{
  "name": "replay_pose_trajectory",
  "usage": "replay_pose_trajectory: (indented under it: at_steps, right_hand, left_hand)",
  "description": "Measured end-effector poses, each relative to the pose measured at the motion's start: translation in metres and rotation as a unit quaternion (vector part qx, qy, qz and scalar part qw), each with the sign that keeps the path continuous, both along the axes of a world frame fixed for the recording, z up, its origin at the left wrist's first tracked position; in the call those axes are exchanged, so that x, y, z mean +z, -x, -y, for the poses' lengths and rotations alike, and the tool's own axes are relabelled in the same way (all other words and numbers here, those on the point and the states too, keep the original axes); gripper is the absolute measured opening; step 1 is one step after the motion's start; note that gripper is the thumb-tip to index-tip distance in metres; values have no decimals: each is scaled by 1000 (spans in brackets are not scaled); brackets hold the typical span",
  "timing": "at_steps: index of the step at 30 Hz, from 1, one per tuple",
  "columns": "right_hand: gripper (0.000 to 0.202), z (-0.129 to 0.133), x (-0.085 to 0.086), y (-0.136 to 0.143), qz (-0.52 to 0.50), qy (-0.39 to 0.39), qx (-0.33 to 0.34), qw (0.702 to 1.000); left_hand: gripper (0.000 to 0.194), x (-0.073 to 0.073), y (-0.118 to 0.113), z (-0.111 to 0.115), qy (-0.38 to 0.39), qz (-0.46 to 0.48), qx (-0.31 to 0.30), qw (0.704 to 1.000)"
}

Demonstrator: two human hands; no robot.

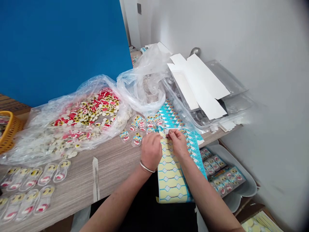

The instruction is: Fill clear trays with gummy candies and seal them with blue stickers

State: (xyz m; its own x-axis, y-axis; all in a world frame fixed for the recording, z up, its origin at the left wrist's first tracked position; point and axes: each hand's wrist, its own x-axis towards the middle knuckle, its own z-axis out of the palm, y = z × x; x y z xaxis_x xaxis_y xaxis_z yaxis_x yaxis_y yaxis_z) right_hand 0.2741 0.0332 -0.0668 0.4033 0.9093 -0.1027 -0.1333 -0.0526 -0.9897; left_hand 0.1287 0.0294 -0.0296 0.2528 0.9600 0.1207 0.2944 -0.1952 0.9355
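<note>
My left hand (pixel 151 151), with a bangle at the wrist, is curled closed at the upper left edge of a yellow sticker sheet (pixel 170 174); what its fingers hold is hidden. My right hand (pixel 178 141) pinches a small white piece at the top of that sheet. The yellow sheet hangs over the table's front edge. Beneath and behind it lies a blue patterned sheet (pixel 169 112). Small clear cases with colourful stickers (pixel 137 138) sit just left of my hands.
Clear cases (pixel 47 174) stand in rows at the left, near an orange basket (pixel 9 132). A plastic bag (pixel 96 112) holds red, white and yellow pieces. White cards (pixel 202 87) top a clear tray. Packed cases (pixel 227 180) fill a grey bin at the right.
</note>
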Motion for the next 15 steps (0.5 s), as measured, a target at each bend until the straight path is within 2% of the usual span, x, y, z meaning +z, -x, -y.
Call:
replay_pose_trajectory:
  at_steps: [2, 3, 6, 8, 10, 13, 15]
  right_hand:
    - [28, 2, 5, 2, -6, 0, -5, 1000]
    - [28, 4, 10, 3, -5, -4, -12, 1000]
    - [21, 17, 35, 10, 48, -68, -57, 995]
    - [13, 28, 52, 15, 132, -141, -88, 977]
    - [7, 36, 61, 19, 244, -205, -92, 944]
    - [16, 40, 56, 27, 400, -260, -33, 878]
    - [20, 40, 47, 34, 465, -288, 28, 836]
  left_hand:
    - [17, -1, -5, 4, -100, -112, -97, 984]
    - [20, -3, -8, 4, -106, -147, -126, 975]
    - [27, -12, -16, -1, -64, -170, -124, 976]
    - [28, -16, -18, -7, -38, -142, -115, 982]
    - [23, -15, -17, -12, -12, -104, -113, 988]
    - [25, -3, -4, -12, 40, -38, -78, 995]
    - [35, 8, 11, -3, 145, 91, -25, 985]
